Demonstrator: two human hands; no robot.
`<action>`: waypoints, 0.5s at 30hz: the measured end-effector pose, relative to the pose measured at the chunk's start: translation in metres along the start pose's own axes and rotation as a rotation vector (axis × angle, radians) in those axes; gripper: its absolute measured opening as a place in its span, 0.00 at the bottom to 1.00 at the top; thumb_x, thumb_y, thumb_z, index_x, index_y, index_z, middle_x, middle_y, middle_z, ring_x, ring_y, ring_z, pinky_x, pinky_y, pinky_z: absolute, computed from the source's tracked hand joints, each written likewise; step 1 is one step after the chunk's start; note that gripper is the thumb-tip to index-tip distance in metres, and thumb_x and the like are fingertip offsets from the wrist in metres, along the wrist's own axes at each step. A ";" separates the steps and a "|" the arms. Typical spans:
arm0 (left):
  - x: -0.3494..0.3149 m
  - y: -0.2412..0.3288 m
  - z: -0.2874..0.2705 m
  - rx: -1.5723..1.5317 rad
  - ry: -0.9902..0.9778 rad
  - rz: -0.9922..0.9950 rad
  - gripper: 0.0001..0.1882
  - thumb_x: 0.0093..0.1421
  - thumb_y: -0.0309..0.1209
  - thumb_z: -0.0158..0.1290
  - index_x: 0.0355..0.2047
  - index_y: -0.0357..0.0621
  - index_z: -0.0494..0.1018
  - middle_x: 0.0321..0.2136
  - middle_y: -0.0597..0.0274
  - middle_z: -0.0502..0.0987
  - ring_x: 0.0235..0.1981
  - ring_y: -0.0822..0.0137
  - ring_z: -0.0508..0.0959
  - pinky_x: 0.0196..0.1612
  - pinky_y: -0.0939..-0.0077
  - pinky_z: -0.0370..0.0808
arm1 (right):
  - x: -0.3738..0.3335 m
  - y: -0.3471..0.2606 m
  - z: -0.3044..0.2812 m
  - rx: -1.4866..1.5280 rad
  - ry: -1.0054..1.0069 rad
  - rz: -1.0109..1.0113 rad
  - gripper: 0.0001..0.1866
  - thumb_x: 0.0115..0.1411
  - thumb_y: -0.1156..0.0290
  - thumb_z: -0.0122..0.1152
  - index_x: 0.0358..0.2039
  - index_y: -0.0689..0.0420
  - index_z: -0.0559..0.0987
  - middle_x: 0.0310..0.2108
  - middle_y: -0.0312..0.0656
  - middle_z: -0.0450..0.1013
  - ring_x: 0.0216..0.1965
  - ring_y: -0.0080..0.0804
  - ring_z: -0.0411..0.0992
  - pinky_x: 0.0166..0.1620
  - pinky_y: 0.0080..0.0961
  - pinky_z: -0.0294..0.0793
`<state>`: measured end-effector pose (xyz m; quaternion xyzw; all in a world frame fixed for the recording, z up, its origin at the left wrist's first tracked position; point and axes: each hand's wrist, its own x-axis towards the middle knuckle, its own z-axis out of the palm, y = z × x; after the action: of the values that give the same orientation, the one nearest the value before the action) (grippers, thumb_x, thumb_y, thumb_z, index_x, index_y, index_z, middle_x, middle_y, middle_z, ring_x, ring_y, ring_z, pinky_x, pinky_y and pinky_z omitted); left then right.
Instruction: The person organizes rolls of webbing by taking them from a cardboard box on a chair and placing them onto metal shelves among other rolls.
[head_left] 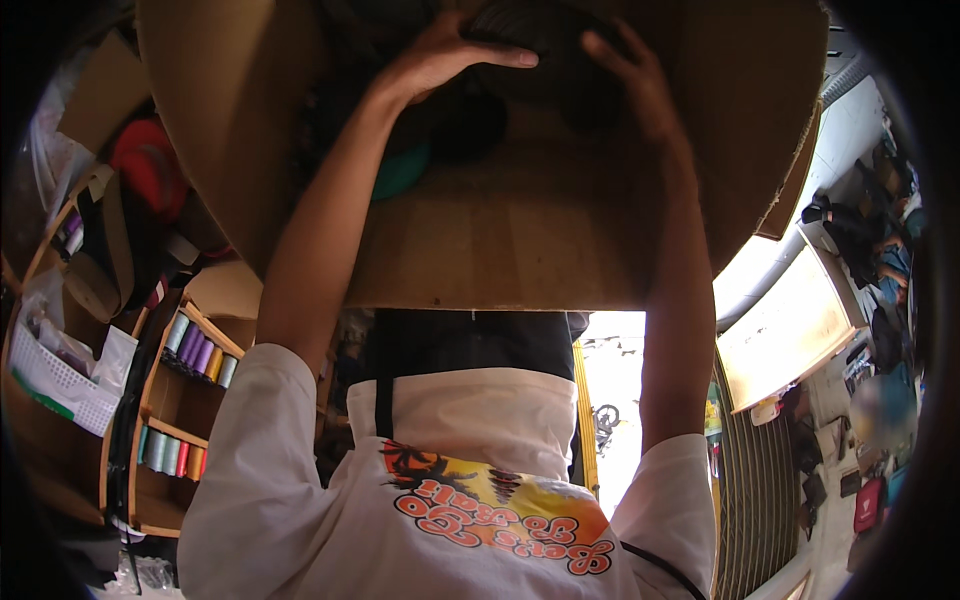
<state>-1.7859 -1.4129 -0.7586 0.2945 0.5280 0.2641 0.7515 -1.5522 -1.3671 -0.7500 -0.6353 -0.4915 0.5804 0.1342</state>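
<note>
Both of my arms reach into a large cardboard box (450, 240). Inside, a dark rounded object (545, 50), black and finely ridged at its top, sits between my hands; its exact kind is hard to make out in the shadow. My left hand (440, 60) grips it from the left, thumb laid across its front and the other fingers mostly hidden. On the other side, my right hand (640, 85) holds its right edge with bent fingers. Lower in the box, below my left hand, are more dark shapes and a teal item (402, 172).
At left, wooden shelves (160, 515) hold several colourful thread spools (200, 352), beside a white perforated basket (65, 385) and a red object (150, 168). A light wooden table (795, 325) stands at right, near a ribbed panel (755, 480). Another person (890, 265) appears at far right.
</note>
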 end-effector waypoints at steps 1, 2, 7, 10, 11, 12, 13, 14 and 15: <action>-0.001 0.003 0.002 -0.012 0.022 -0.011 0.30 0.46 0.33 0.69 0.48 0.36 0.73 0.42 0.53 0.79 0.45 0.62 0.77 0.51 0.69 0.71 | -0.001 -0.003 0.000 -0.056 0.025 -0.067 0.31 0.57 0.53 0.62 0.53 0.64 0.72 0.47 0.47 0.73 0.49 0.35 0.71 0.55 0.28 0.66; -0.002 0.006 0.004 -0.050 0.025 0.024 0.30 0.46 0.33 0.69 0.48 0.35 0.73 0.42 0.53 0.79 0.45 0.62 0.77 0.51 0.70 0.72 | -0.002 -0.006 0.000 -0.111 0.049 -0.133 0.35 0.54 0.53 0.66 0.54 0.65 0.71 0.48 0.49 0.73 0.50 0.36 0.71 0.54 0.28 0.68; -0.013 0.042 0.010 -0.081 0.224 0.089 0.30 0.45 0.33 0.69 0.46 0.29 0.73 0.40 0.51 0.79 0.43 0.62 0.78 0.49 0.69 0.73 | -0.019 -0.077 -0.005 -0.103 0.059 -0.094 0.35 0.54 0.53 0.67 0.54 0.67 0.70 0.47 0.52 0.73 0.49 0.38 0.72 0.53 0.29 0.70; -0.026 0.070 0.013 -0.175 0.173 0.175 0.29 0.46 0.33 0.68 0.45 0.27 0.73 0.39 0.50 0.79 0.43 0.62 0.78 0.48 0.69 0.74 | -0.034 -0.103 -0.002 0.165 -0.023 -0.238 0.31 0.58 0.56 0.63 0.53 0.69 0.70 0.46 0.52 0.73 0.46 0.36 0.72 0.52 0.29 0.70; -0.033 0.079 0.017 -0.203 0.192 0.194 0.28 0.47 0.32 0.68 0.44 0.27 0.73 0.39 0.50 0.79 0.42 0.62 0.78 0.48 0.69 0.75 | -0.041 -0.109 0.002 0.255 -0.001 -0.250 0.30 0.59 0.58 0.62 0.53 0.68 0.70 0.46 0.51 0.73 0.47 0.36 0.72 0.52 0.29 0.70; -0.040 0.086 0.023 -0.295 0.221 0.218 0.27 0.48 0.32 0.67 0.45 0.28 0.73 0.39 0.50 0.79 0.42 0.62 0.78 0.48 0.70 0.75 | -0.048 -0.113 0.005 0.345 0.024 -0.264 0.28 0.60 0.59 0.61 0.53 0.68 0.70 0.46 0.50 0.73 0.47 0.35 0.72 0.52 0.28 0.70; -0.048 0.095 0.032 -0.387 0.240 0.248 0.26 0.49 0.32 0.67 0.45 0.28 0.73 0.40 0.50 0.78 0.42 0.62 0.79 0.49 0.71 0.75 | -0.055 -0.117 0.006 0.433 0.054 -0.284 0.27 0.62 0.60 0.59 0.53 0.68 0.70 0.46 0.49 0.73 0.47 0.35 0.72 0.52 0.28 0.70; -0.055 0.104 0.041 -0.477 0.262 0.284 0.26 0.50 0.32 0.66 0.45 0.29 0.73 0.40 0.50 0.78 0.42 0.62 0.79 0.49 0.71 0.75 | -0.055 -0.124 0.015 0.474 0.139 -0.335 0.24 0.63 0.65 0.58 0.54 0.67 0.70 0.47 0.48 0.73 0.48 0.34 0.71 0.52 0.26 0.69; -0.059 0.105 0.054 -0.541 0.340 0.357 0.26 0.52 0.32 0.64 0.47 0.28 0.72 0.42 0.50 0.78 0.43 0.62 0.78 0.49 0.71 0.75 | -0.069 -0.131 0.015 0.434 0.189 -0.361 0.30 0.61 0.56 0.59 0.54 0.67 0.70 0.48 0.47 0.73 0.49 0.34 0.70 0.54 0.28 0.67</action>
<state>-1.7611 -1.3911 -0.6304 0.1244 0.4967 0.5663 0.6458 -1.6156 -1.3637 -0.6157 -0.5450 -0.4464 0.5770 0.4132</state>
